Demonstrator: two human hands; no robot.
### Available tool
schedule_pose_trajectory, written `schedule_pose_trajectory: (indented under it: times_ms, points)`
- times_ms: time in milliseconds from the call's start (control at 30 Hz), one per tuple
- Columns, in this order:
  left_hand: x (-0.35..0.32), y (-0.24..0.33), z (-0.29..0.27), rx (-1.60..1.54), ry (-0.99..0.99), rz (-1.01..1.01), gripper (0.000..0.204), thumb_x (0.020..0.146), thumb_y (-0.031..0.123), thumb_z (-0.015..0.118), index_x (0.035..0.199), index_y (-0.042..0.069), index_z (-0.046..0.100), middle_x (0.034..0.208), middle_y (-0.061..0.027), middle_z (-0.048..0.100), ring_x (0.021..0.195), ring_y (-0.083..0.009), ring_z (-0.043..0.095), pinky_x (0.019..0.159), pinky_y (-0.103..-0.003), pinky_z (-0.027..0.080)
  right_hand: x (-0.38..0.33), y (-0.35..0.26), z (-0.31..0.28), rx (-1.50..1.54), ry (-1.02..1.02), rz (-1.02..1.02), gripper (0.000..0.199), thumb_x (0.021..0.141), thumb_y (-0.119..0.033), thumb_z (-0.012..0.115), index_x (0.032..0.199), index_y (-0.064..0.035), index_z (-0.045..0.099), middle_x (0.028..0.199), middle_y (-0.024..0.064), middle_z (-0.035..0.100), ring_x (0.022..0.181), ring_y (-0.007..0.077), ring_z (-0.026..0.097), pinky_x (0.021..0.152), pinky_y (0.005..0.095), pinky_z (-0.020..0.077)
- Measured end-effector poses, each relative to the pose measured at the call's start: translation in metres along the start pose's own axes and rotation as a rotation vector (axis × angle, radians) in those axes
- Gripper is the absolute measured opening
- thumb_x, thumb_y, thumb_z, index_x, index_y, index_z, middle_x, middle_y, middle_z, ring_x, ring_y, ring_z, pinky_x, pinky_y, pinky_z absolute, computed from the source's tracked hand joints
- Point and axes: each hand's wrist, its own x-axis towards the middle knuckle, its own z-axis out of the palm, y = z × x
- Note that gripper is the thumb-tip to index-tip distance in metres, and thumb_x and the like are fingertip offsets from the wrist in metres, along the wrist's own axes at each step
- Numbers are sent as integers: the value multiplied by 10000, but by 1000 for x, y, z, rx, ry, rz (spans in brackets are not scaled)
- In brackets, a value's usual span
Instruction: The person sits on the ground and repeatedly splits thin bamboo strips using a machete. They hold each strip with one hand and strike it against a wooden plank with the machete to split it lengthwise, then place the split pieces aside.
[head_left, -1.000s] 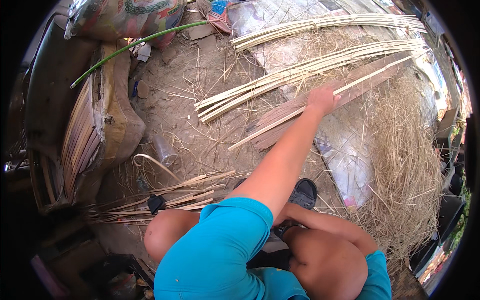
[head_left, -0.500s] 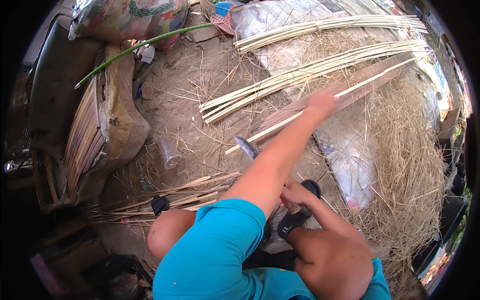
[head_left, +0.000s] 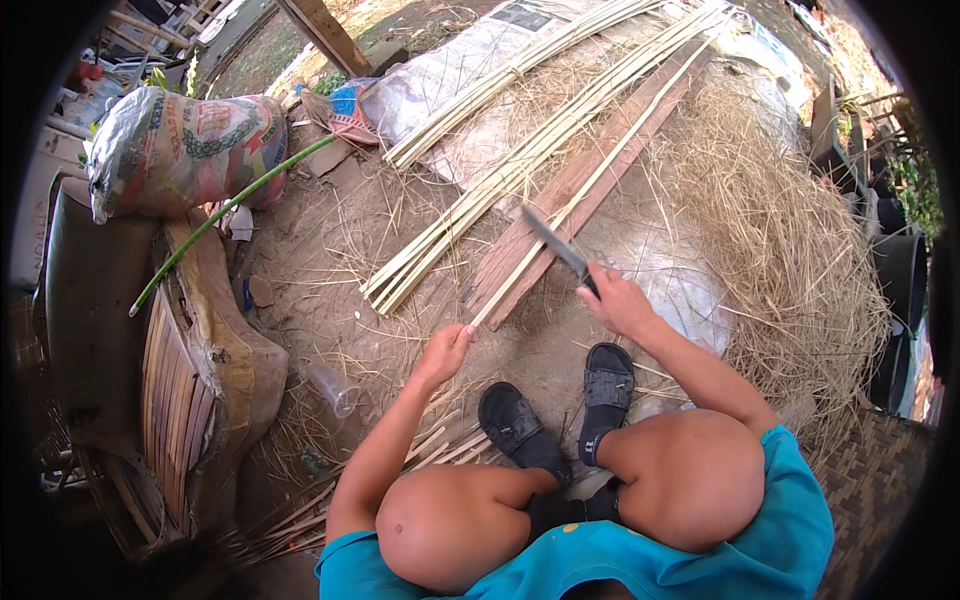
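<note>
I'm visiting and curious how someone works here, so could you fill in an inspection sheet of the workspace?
Surface: bare earth, partly covered by a pale sheet.
Job's things: a pale strip lies along a wooden board; a knife is over them, contact unclear.
Clutter: two bundles of pale strips, a heap of straw-like fibres, a clear plastic cup.
Grippers: bare hands; the left hand pinches the strip's near end, the right hand grips the knife's handle.
Cables: nothing seen.
Surroundings: a stuffed sack, green stalk and worn furniture, left.

Near the frame's middle, the left hand (head_left: 447, 350) pinches a long, thin, pale wooden strip (head_left: 603, 170) while the right hand (head_left: 618, 302) holds a grey, black-handled knife (head_left: 557, 244).
</note>
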Motion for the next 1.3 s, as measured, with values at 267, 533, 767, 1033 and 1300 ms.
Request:
schedule_pose_trajectory:
  times_ms: [267, 533, 767, 1033, 1300]
  points:
    - [-48, -13, -5, 333, 168, -46, 349, 1041, 325, 526, 903, 9, 582, 762, -275, 641, 752, -510, 633, 656, -580, 464, 28, 27, -26, 124, 108, 127, 409, 1021, -404, 555, 1237, -58, 588, 896, 287, 696, 824, 469, 695, 696, 551, 554]
    - [-67, 2, 13, 628, 144, -125, 405, 1076, 387, 406, 935, 33, 541, 797, -308, 672, 762, -540, 652, 688, -615, 514, 5, 31, -13, 57, 79, 37, 361, 1024, -417, 543, 1231, -130, 615, 868, 250, 689, 796, 442, 701, 695, 560, 547]
    - [-51, -15, -4, 296, 113, -18, 533, 1093, 414, 381, 878, -2, 636, 788, -295, 657, 789, -500, 658, 731, -565, 506, -2, -9, -12, 90, 83, -100, 385, 1031, -395, 532, 1294, -117, 577, 855, 257, 695, 799, 471, 692, 732, 564, 551]
    - [-56, -36, -13, 104, 37, -134, 554, 1085, 439, 417, 844, -6, 642, 735, -249, 637, 757, -460, 642, 698, -514, 481, 43, 68, -74, 55, 240, 260, 361, 1042, -377, 524, 1232, -81, 604, 785, 251, 690, 759, 455, 692, 694, 542, 560]
    - [-79, -27, 6, 557, 161, -11, 412, 1084, 375, 433, 914, 23, 564, 679, -293, 628, 705, -520, 647, 636, -609, 495, -80, -69, 34, 102, -115, -417, 431, 1014, -446, 558, 1363, -193, 568, 923, 242, 692, 730, 450, 688, 688, 522, 587]
